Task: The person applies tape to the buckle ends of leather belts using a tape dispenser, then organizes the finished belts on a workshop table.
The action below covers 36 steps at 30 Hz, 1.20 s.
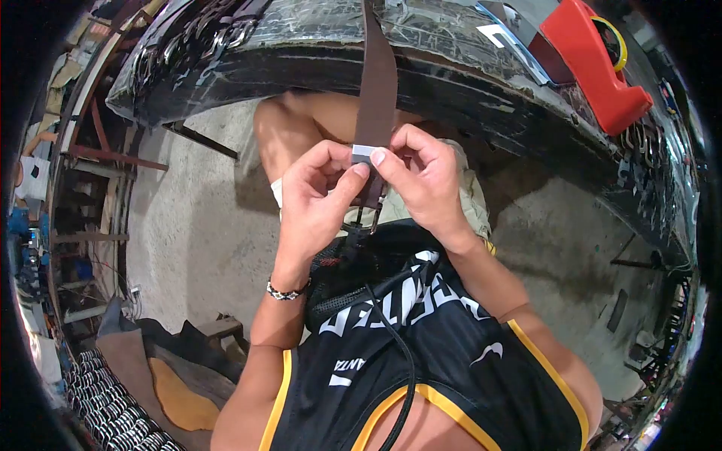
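Note:
A brown leather strap hangs over the front edge of the workbench and runs down to my hands above my lap. Around the strap lies a silvery metal band. My left hand pinches the strap's lower part from the left, its thumb just under the band. From the right, my right hand grips the strap, with the thumb on the band's right end. Below my fingers a metal buckle dangles at the strap's lower end. My curled fingers partly hide the strap behind the band.
On the workbench, a red tape dispenser stands at the right beside a blue-edged flat item. Dark straps with buckles lie at its left. Leather pieces and stacked buckles are at the lower left.

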Available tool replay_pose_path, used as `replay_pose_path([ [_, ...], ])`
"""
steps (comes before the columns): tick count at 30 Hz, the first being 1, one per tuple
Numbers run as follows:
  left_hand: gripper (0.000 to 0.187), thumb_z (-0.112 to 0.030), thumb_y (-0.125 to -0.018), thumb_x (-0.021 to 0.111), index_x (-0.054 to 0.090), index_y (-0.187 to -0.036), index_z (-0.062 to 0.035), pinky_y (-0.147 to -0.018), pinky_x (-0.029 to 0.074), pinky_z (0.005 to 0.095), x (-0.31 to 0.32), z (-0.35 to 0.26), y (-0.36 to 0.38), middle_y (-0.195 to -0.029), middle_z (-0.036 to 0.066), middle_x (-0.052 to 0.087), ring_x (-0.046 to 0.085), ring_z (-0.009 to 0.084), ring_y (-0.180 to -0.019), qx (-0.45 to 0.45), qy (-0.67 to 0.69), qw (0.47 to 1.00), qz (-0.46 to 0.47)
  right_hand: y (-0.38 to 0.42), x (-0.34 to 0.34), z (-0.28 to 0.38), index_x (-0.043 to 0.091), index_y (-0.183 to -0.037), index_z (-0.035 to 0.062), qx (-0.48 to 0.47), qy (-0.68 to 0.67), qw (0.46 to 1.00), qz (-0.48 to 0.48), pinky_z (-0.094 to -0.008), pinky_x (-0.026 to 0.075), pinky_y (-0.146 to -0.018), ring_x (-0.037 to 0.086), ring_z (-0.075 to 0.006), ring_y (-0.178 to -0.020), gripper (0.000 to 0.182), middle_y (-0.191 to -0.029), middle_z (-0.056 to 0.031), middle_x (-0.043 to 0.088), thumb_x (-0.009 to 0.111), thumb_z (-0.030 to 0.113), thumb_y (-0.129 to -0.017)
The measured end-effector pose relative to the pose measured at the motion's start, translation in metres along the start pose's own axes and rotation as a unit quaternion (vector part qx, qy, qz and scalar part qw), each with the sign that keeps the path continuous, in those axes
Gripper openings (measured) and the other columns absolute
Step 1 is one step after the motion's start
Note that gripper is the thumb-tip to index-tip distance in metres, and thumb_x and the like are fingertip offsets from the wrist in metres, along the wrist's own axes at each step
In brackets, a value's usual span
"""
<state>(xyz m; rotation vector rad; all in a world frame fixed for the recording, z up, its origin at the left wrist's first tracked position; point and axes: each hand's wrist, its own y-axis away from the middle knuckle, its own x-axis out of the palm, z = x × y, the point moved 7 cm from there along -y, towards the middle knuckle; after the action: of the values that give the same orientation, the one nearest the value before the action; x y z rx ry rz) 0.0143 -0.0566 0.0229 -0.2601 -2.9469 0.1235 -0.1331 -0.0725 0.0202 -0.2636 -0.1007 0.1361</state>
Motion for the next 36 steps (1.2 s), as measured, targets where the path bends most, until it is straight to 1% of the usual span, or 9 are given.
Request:
replay_pose_path([
  [8,0.009,0.0,-0.093,0.063,0.061,-0.101,0.0043,-0.071,0.055,0.0232,0.002,-0.006,0.001,-0.091,0.007,0.069,0.065,0.0084,-0.081,0.021,0.004,1.0,0.002,0.0,0.002,-0.005,0.058,-0.08,0.0012,-0.014,-0.02,1.0,-0.007,-0.0206,0.037,-0.054,0.046,-0.001,-0.065,0.019,-0.071,0.0047,0.053,0.07,0.013,-0.09],
  [10,0.01,0.001,-0.093,0.063,0.061,-0.102,0.0045,-0.072,0.055,0.0234,0.0,-0.003,0.002,-0.091,0.007,0.069,0.065,0.0086,-0.081,0.007,0.011,1.0,0.001,-0.002,0.003,-0.001,0.058,-0.08,0.001,-0.018,-0.01,1.0,-0.004,-0.0207,0.037,-0.054,0.046,-0.001,-0.065,0.019,-0.071,0.0045,0.053,0.07,0.013,-0.09],
  [19,0.009,0.0,-0.093,0.064,0.062,-0.1,0.0042,-0.07,0.054,0.0226,-0.003,-0.004,0.002,-0.09,0.007,0.07,0.065,0.0087,-0.08,0.009,-0.004,1.0,-0.001,-0.005,0.003,0.0,0.059,-0.08,-0.0007,0.015,-0.021,0.999,0.038,-0.0207,0.039,-0.055,0.048,-0.0013,-0.066,0.021,-0.073,0.0025,0.057,0.069,0.013,-0.092],
  [25,0.008,0.0,-0.092,0.064,0.063,-0.099,0.0037,-0.07,0.054,0.0232,-0.005,-0.001,-0.003,-0.089,0.007,0.071,0.065,0.0085,-0.079,0.015,-0.014,1.0,-0.002,-0.003,-0.003,0.013,0.065,-0.089,-0.0025,0.08,0.001,0.995,0.05,-0.0212,0.041,-0.058,0.051,-0.0024,-0.068,0.019,-0.075,0.0019,0.058,0.069,0.016,-0.094],
  [28,0.008,0.0,-0.091,0.064,0.064,-0.099,0.0034,-0.069,0.053,0.0228,-0.005,-0.003,-0.003,-0.088,0.006,0.071,0.065,0.0081,-0.078,0.006,-0.011,1.0,-0.009,-0.003,-0.023,0.013,0.067,-0.093,-0.0022,0.043,0.051,0.997,0.036,-0.0209,0.04,-0.059,0.05,-0.0026,-0.069,0.019,-0.076,0.0023,0.059,0.069,0.016,-0.094],
  [29,0.008,0.0,-0.091,0.064,0.064,-0.099,0.0034,-0.068,0.053,0.0226,-0.004,-0.003,-0.003,-0.088,0.006,0.071,0.065,0.008,-0.078,0.001,-0.007,1.0,-0.011,-0.003,-0.032,0.017,0.068,-0.092,-0.0014,0.061,0.075,0.995,0.029,-0.0217,0.04,-0.06,0.05,-0.0034,-0.069,0.017,-0.077,0.0024,0.06,0.069,0.016,-0.093],
  [31,0.008,0.0,-0.091,0.064,0.064,-0.098,0.0032,-0.068,0.052,0.0223,-0.007,-0.007,-0.002,-0.087,0.006,0.07,0.065,0.0084,-0.078,0.008,-0.06,0.998,-0.016,-0.007,-0.051,0.033,0.069,-0.091,-0.0008,0.021,0.119,0.992,0.027,-0.0225,0.04,-0.06,0.049,-0.0039,-0.069,0.016,-0.077,0.0021,0.061,0.069,0.015,-0.092],
  [33,0.006,-0.001,-0.092,0.064,0.064,-0.097,0.0032,-0.067,0.052,0.0221,-0.007,-0.007,-0.003,-0.086,0.005,0.07,0.065,0.0088,-0.076,0.018,-0.063,0.998,-0.009,-0.004,-0.077,0.068,0.07,-0.09,0.0001,-0.003,0.169,0.986,0.003,-0.0237,0.042,-0.062,0.052,-0.0043,-0.072,0.015,-0.08,0.0011,0.063,0.069,0.015,-0.091],
  [36,0.002,0.001,-0.092,0.063,0.063,-0.093,0.0025,-0.067,0.051,0.0225,-0.005,-0.011,-0.001,-0.085,0.005,0.069,0.065,0.0099,-0.074,0.008,-0.041,0.999,-0.002,0.006,-0.126,0.126,0.07,-0.092,-0.0001,-0.078,0.183,0.977,-0.083,-0.0227,0.044,-0.065,0.055,-0.0047,-0.073,0.017,-0.081,0.0007,0.065,0.068,0.017,-0.092],
])
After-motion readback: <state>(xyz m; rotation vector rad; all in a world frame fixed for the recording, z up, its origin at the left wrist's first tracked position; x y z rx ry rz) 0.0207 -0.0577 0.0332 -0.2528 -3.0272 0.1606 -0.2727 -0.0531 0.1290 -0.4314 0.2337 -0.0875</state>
